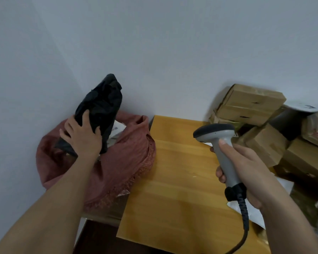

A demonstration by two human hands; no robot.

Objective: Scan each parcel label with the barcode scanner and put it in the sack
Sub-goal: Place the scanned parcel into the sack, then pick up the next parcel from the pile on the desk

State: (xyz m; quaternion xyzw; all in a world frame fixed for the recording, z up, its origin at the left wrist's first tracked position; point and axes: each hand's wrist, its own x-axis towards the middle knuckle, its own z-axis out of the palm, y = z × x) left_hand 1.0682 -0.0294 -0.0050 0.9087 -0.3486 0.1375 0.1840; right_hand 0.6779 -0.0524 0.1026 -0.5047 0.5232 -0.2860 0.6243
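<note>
Left grip [81, 136] clamped on black parcel [99, 109], held just above red sack [121, 162] mouth. Right grip [246, 165] wrapped round barcode scanner [222, 143] over bench [173, 180]. Judgement: lower parcel straight below left grip into opening, release once inside; keep scanner cable away from sack.

Head view, angled down, close over table [173, 171]

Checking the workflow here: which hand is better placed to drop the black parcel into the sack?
Left. The left hand already grips the black parcel directly above the red sack; the right hand holds the scanner.
</note>
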